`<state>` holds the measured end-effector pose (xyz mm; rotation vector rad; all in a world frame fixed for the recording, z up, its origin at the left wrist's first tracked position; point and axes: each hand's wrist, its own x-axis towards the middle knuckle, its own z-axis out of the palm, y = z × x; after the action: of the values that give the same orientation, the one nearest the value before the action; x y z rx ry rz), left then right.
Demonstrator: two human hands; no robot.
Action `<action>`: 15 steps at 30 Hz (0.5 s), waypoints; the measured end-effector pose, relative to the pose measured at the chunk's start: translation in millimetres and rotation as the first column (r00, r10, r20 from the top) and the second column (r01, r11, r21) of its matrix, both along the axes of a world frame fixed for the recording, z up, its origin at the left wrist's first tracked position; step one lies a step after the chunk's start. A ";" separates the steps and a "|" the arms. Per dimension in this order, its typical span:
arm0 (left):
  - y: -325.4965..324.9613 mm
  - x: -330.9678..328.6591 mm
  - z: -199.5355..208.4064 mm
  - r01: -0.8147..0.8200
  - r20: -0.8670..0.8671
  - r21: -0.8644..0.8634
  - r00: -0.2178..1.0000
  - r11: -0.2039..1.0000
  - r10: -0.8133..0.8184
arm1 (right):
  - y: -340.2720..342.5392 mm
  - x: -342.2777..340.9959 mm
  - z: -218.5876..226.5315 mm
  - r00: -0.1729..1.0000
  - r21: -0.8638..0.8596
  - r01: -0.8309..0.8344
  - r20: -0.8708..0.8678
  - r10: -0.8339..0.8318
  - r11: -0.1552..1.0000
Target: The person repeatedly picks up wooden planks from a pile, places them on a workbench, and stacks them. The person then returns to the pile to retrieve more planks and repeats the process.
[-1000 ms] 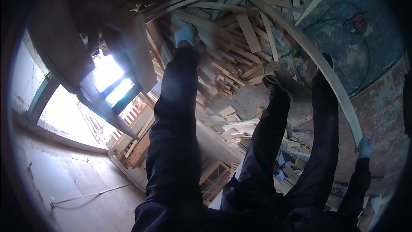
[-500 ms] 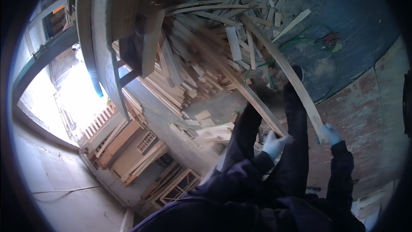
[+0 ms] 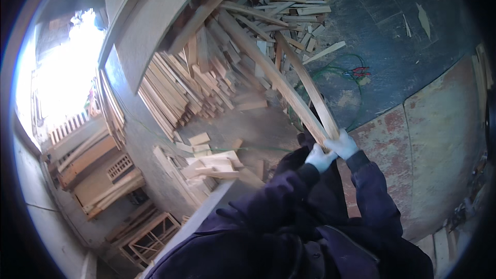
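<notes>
Two long wooden strips run from my hands toward the scrap pile ahead. My left hand point(image 3: 320, 158), in a pale glove, is closed on the near end of the left wooden strip point(image 3: 281, 83). Right beside it, my gloved right hand point(image 3: 343, 145) grips the near end of the right wooden strip point(image 3: 312, 86). The near ends almost meet at my hands, and the strips spread slightly apart farther out. Their far ends reach in among the loose wood, where I cannot tell exactly where each one stops.
A workbench top point(image 3: 155, 20) juts in at upper left. Stacked wooden slats point(image 3: 178, 90) lie below it, with offcuts point(image 3: 214, 164) nearer me. A scrap heap point(image 3: 297, 8) lies ahead. Green cord and red-handled pliers point(image 3: 360, 71) are on the dark floor. Wooden frames point(image 3: 150, 237) stand lower left.
My hands, apart before, have come together, bringing the near ends of the two strips side by side. The view has shifted, and more of the floor at right shows.
</notes>
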<state>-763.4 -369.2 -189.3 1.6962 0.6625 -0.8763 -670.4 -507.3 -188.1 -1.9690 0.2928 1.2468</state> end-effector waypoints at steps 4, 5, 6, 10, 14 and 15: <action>2.3 -8.2 23.8 -0.068 -0.042 0.012 0.997 0.998 0.068 | 13.7 -5.3 37.8 0.997 -0.093 -0.079 0.014 0.081 0.992; 2.3 -9.4 32.8 -0.100 -0.085 -0.059 0.992 0.993 0.095 | 12.5 -9.2 46.2 0.997 -0.090 -0.073 0.007 0.074 0.993; 4.5 -12.2 41.3 -0.134 -0.138 -0.130 0.984 0.982 0.116 | 6.6 -15.2 53.9 0.994 -0.116 -0.111 -0.001 0.112 0.987; -4.8 -30.2 56.0 -0.138 -0.168 -0.493 0.984 0.859 0.062 | -25.9 -31.9 63.9 0.974 -0.149 -0.224 -0.057 0.217 0.963; -12.6 -60.0 25.3 -0.413 -0.366 -0.609 0.904 0.677 0.222 | -64.9 -37.7 64.8 0.926 -0.137 -0.377 -0.071 0.371 0.916; -14.6 -63.8 12.3 -0.572 -0.495 -0.590 0.814 0.569 0.305 | -73.4 -35.5 66.4 0.905 -0.163 -0.424 -0.060 0.420 0.891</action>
<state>-827.2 -383.8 -176.9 0.5991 0.7963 -0.8965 -705.9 -580.8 -121.7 -2.2484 -0.0263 1.5611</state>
